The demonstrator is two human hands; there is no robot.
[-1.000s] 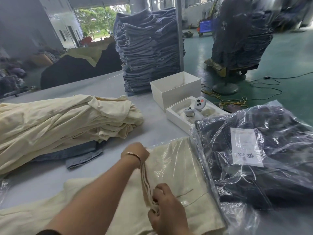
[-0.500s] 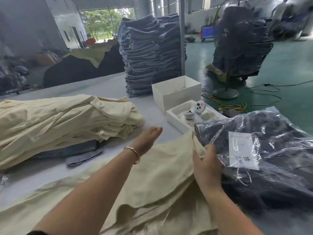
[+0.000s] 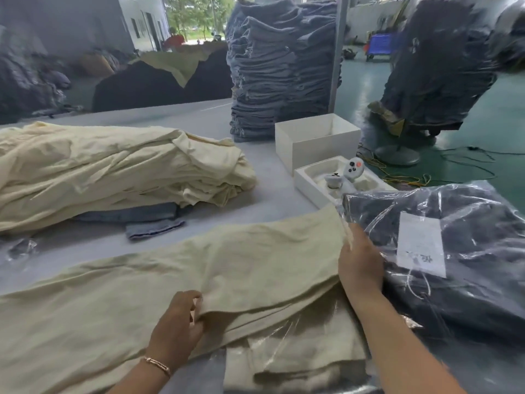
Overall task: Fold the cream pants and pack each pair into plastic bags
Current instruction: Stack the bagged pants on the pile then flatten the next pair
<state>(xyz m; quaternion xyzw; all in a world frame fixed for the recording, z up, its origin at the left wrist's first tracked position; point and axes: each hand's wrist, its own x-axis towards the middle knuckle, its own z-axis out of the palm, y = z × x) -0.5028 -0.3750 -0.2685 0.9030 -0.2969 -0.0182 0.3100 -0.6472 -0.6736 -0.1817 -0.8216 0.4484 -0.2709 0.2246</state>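
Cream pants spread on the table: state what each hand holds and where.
Left hand pinches the near folded edge of the cream pants. Right hand grips their far right end, beside the bagged dark garments.

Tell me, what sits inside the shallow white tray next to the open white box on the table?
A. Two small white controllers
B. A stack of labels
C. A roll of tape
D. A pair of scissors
A: the shallow white tray beside the open white box holds two small white controllers, one of them showing dark buttons and an orange one.
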